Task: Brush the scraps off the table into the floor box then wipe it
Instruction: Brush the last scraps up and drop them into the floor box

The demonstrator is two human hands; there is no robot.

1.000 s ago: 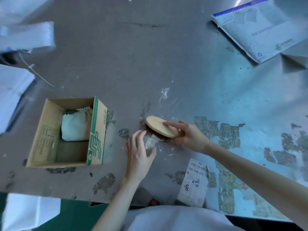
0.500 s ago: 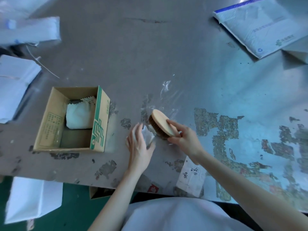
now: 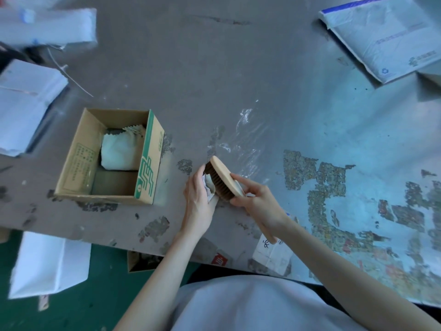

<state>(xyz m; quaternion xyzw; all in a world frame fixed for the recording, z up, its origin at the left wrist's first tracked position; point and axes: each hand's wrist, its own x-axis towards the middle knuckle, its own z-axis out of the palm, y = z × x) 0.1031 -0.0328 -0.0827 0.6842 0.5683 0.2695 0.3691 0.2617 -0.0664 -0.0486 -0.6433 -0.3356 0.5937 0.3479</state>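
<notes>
My right hand [image 3: 259, 203] grips a wooden brush [image 3: 224, 175] with brown bristles, tilted on edge so the bristles face left. My left hand [image 3: 198, 199] is cupped against the bristles, with crumpled white and clear scraps [image 3: 209, 187] pinched between palm and brush. Both hands sit on the worn grey table [image 3: 214, 68] near its front edge. Clear plastic film [image 3: 245, 137] lies on the table just beyond the brush. Below the table edge, a corner of a brown floor box [image 3: 136, 261] shows on the green floor.
An open cardboard box [image 3: 148, 168] holding a white cloth [image 3: 119, 151] stands on the table to the left. White mailer bags [image 3: 386, 37] lie at the far right, white paper stacks [image 3: 21, 103] at the left. A label [image 3: 272, 254] sticks near the front edge. A white box [image 3: 47, 263] stands on the floor.
The brush has tipped from flat onto its edge and moved slightly toward me. My left hand has closed in against the bristles with the scraps between them.
</notes>
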